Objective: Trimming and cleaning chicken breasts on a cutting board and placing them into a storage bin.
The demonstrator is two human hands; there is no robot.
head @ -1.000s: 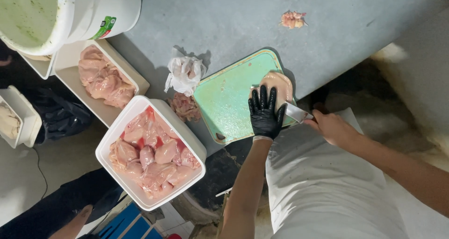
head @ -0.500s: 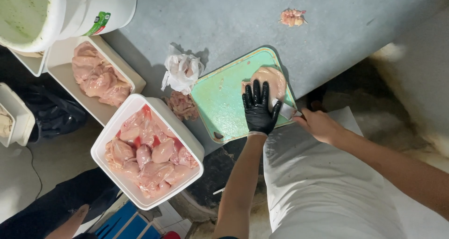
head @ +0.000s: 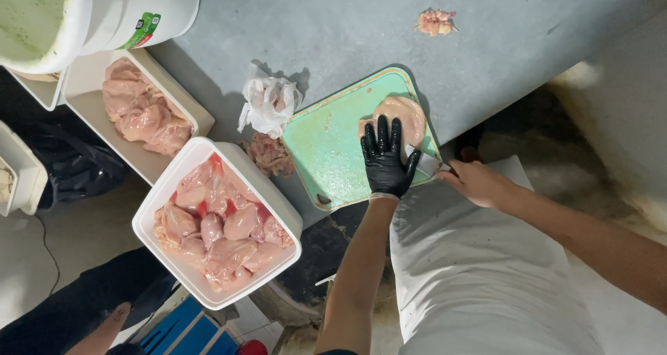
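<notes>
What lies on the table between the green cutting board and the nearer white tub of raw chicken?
In the head view, a small pile of chicken scraps lies between the green cutting board and the white tub.

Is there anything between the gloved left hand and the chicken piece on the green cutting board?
Nothing visible: the left hand lies directly on the chicken piece on the green cutting board.
</notes>
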